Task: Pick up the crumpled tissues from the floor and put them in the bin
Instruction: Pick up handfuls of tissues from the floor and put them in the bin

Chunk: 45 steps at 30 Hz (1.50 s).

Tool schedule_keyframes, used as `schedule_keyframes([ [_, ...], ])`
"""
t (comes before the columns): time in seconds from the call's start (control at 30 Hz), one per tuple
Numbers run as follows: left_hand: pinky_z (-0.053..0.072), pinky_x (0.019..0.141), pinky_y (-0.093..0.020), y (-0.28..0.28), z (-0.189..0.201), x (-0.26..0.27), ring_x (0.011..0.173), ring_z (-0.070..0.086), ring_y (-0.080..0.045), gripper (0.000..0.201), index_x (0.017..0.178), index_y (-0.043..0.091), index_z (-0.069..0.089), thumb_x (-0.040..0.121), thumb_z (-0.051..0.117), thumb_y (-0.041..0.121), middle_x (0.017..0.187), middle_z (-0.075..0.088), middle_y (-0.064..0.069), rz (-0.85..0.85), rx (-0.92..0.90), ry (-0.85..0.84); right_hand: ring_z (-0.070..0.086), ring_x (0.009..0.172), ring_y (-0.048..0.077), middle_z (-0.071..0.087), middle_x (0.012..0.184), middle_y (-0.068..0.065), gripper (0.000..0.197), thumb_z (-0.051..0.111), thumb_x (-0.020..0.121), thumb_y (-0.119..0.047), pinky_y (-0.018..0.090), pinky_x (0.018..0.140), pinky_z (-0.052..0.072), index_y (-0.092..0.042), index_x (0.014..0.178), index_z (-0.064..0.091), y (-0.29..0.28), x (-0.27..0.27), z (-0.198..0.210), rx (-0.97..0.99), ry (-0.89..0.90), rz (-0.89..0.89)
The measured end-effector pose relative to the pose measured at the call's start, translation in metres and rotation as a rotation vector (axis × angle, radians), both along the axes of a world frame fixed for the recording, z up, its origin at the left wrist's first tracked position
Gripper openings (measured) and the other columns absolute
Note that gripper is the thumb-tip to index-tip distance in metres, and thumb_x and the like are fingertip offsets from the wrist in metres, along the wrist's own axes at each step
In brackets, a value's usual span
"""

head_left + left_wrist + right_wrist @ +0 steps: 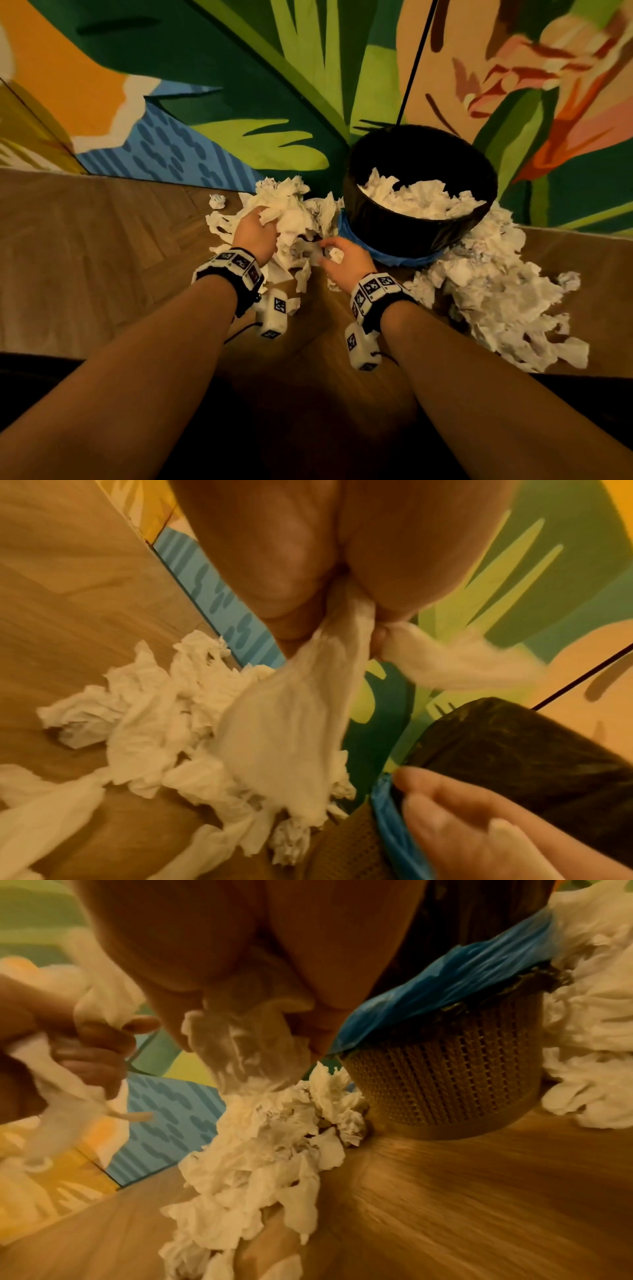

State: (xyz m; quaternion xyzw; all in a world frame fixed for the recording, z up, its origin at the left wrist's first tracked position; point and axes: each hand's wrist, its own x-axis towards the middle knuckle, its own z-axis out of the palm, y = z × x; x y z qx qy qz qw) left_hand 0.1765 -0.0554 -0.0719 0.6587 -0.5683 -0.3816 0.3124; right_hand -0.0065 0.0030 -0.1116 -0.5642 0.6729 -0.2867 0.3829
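A round mesh bin (421,219) lined with a black bag stands by the painted wall, with white tissues (421,202) inside. Crumpled tissues lie heaped on the wood floor left of it (294,219) and right of it (493,301). My left hand (257,229) grips a bunch of tissues (294,723) from the left heap. Just in front of the bin, my right hand (342,257) holds a wad of tissue (246,1047). In the right wrist view the bin's woven wall (455,1080) and a blue bag edge (445,969) show beside it.
A painted wall (239,85) with leaf shapes runs close behind the bin. A small tissue ball (217,200) lies apart at the left near the wall. A thin black cord (414,61) hangs down to the bin's rim. Bare wood floor (85,257) stretches to the left.
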Motion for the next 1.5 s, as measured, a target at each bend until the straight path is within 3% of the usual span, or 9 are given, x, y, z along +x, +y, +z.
schedule_keyframes([
  [0.1, 0.053, 0.09, -0.035, -0.001, 0.01, -0.012, 0.101, 0.066, -0.024, 0.06, 0.131, 0.009, 0.056, 0.088, 0.062, 0.052, 0.118, 0.067, -0.004, -0.01, 0.005, 0.088, 0.061, 0.105, 0.013, 0.066, 0.115, -0.005, 0.026, 0.071, 0.085, -0.039, 0.023, 0.082, 0.046, -0.03, 0.109, 0.067, -0.008, 0.007, 0.016, -0.079, -0.025, -0.037],
  [0.23, 0.049, 0.098, -0.041, -0.009, 0.04, -0.034, 0.111, 0.061, -0.032, 0.027, 0.125, 0.013, 0.052, 0.098, 0.051, 0.014, 0.115, 0.065, -0.009, 0.047, -0.079, 0.357, 0.061, 0.098, 0.007, 0.067, 0.107, -0.012, 0.022, 0.067, 0.087, -0.04, 0.028, 0.084, 0.05, -0.029, 0.107, 0.068, -0.025, 0.012, 0.053, -0.158, -0.105, -0.023],
  [0.33, 0.054, 0.077, -0.037, -0.019, 0.072, -0.05, 0.079, 0.062, -0.023, 0.026, 0.11, 0.022, 0.049, 0.099, 0.039, 0.001, 0.099, 0.058, -0.005, 0.103, -0.114, 0.825, 0.06, 0.097, 0.01, 0.069, 0.107, -0.006, 0.025, 0.068, 0.085, -0.041, 0.024, 0.079, 0.044, -0.028, 0.107, 0.067, -0.038, 0.007, 0.085, -0.224, 0.015, 0.068],
  [0.57, 0.049, 0.069, -0.039, -0.028, 0.103, -0.083, 0.079, 0.058, -0.023, 0.039, 0.077, 0.022, 0.063, 0.09, 0.037, -0.004, 0.089, 0.062, -0.003, 0.022, -0.229, 0.759, 0.066, 0.048, 0.02, 0.069, 0.062, 0.002, 0.009, 0.071, 0.087, -0.023, 0.021, 0.049, 0.047, -0.02, 0.079, 0.067, -0.054, -0.014, 0.154, -0.3, -0.216, 0.086],
  [0.83, 0.041, 0.065, -0.034, -0.035, 0.123, -0.128, 0.062, 0.051, -0.022, 0.025, 0.068, 0.02, 0.048, 0.092, 0.045, 0.03, 0.061, 0.051, -0.003, 0.085, 0.076, 1.01, 0.064, 0.059, 0.014, 0.068, 0.07, 0.0, 0.016, 0.079, 0.073, -0.013, 0.029, 0.059, 0.054, -0.017, 0.077, 0.065, -0.058, -0.057, 0.188, -0.306, 0.154, 0.262],
  [1.0, 0.048, 0.075, -0.034, -0.031, 0.121, -0.151, 0.082, 0.059, -0.017, 0.034, 0.122, 0.014, 0.048, 0.104, 0.033, 0.038, 0.095, 0.061, -0.002, -0.318, -0.188, 0.349, 0.064, 0.069, 0.013, 0.071, 0.078, 0.001, 0.021, 0.072, 0.078, -0.004, 0.028, 0.065, 0.053, -0.025, 0.077, 0.068, -0.07, -0.092, 0.188, -0.43, -0.061, -0.09],
  [1.2, 0.043, 0.052, -0.032, -0.038, 0.11, -0.157, 0.059, 0.056, -0.021, 0.021, 0.097, 0.021, 0.051, 0.099, 0.036, 0.007, 0.085, 0.058, -0.012, -0.385, -0.16, 0.236, 0.066, 0.052, 0.007, 0.071, 0.078, -0.004, 0.013, 0.069, 0.088, -0.008, 0.019, 0.047, 0.049, -0.02, 0.088, 0.072, -0.063, -0.122, 0.176, -0.365, -0.041, -0.075],
  [1.33, 0.045, 0.074, -0.036, -0.044, 0.103, -0.154, 0.082, 0.056, -0.027, 0.024, 0.105, 0.009, 0.057, 0.099, 0.035, 0.015, 0.097, 0.061, -0.018, -0.471, -0.227, -0.052, 0.053, 0.054, 0.011, 0.058, 0.063, 0.002, 0.037, 0.057, 0.093, -0.044, 0.028, 0.052, 0.038, -0.011, 0.076, 0.064, -0.061, -0.142, 0.155, -0.384, 0.207, -0.295],
  [1.5, 0.034, 0.109, -0.04, -0.031, 0.089, -0.17, 0.129, 0.046, -0.027, 0.055, 0.134, 0.017, 0.055, 0.092, 0.024, 0.032, 0.141, 0.051, -0.011, -0.662, -0.147, -0.382, 0.058, 0.1, 0.023, 0.064, 0.111, 0.006, 0.03, 0.037, 0.098, -0.02, 0.029, 0.086, 0.042, -0.014, 0.109, 0.065, -0.049, -0.151, 0.118, -0.172, 0.139, -0.213],
])
